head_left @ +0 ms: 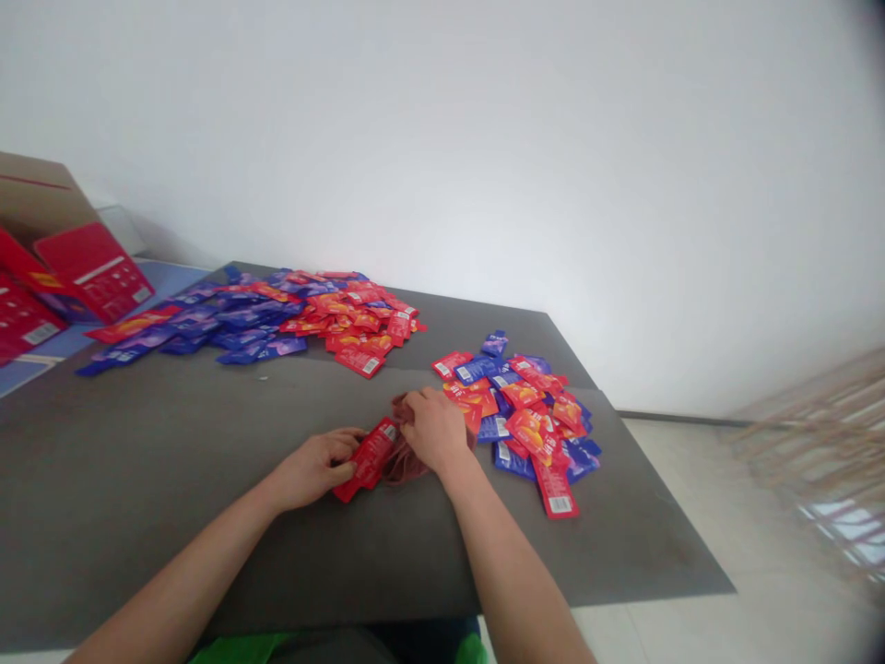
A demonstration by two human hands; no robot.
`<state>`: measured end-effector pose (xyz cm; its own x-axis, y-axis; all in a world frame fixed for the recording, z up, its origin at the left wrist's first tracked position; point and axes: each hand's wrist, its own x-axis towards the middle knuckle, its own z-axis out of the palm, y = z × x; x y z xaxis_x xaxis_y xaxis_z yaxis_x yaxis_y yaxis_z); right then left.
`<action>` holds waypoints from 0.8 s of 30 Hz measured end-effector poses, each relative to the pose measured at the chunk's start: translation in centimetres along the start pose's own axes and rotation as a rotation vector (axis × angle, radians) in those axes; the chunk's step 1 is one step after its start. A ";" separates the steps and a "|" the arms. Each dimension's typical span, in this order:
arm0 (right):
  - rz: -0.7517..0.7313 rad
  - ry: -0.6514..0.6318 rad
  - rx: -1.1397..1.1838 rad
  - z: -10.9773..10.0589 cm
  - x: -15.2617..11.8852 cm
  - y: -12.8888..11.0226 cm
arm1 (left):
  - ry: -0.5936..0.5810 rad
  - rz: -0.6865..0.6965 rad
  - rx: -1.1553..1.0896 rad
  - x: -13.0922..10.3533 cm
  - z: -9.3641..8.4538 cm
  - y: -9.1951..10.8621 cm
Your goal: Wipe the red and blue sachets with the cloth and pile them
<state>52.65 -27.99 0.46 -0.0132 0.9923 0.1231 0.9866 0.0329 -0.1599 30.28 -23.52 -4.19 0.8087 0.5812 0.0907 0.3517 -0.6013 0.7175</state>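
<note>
My left hand (319,470) is closed on the lower end of a red sachet (373,454), thumb on one side and fingers on the other. It looks like a small stack, but I cannot tell how many are in it. Just right of it, a loose clump of reddish-brown rubber bands (407,464) lies on the grey table (290,563). My right hand (435,429) rests over this clump with its fingers curled into the bands, by the sachet's upper end. Its fingertips are partly hidden.
A pile of red and blue sachets (532,429) lies to the right. A larger heap of blue sachets (241,323) and red sachets (352,318) spreads along the back left. An open red cardboard box (103,272) stands at far left. The white wall (442,157) rises behind.
</note>
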 end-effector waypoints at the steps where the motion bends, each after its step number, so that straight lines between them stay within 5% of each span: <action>1: -0.043 0.013 0.021 0.0 -0.8 -0.8 | 0.006 0.011 -0.002 0.0 0.0 0.1; 5: -0.250 0.009 0.085 1.2 -3.0 -3.6 | -0.003 0.051 0.022 0.2 0.1 0.3; 9: -0.049 -0.043 0.019 2.0 -1.2 -1.6 | 0.005 0.008 0.060 0.2 0.1 0.2; 13: 0.091 0.004 -0.026 0.6 0.3 0.7 | -0.007 -0.005 0.051 0.1 0.1 0.2; 17: -0.028 0.072 0.042 -0.2 -1.8 -1.7 | -0.001 0.016 0.043 0.1 0.1 0.2; 21: -0.227 -0.007 0.081 1.3 -3.2 -4.1 | -0.007 0.046 0.051 0.3 0.1 0.2; 24: -0.108 -0.059 0.023 2.1 -1.7 -2.8 | 0.013 0.023 0.079 0.3 0.1 0.3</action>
<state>49.57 -29.49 -1.35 -0.1298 0.9881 0.0828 0.9748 0.1424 -0.1717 30.70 -23.58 -4.03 0.8111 0.5733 0.1159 0.3693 -0.6557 0.6585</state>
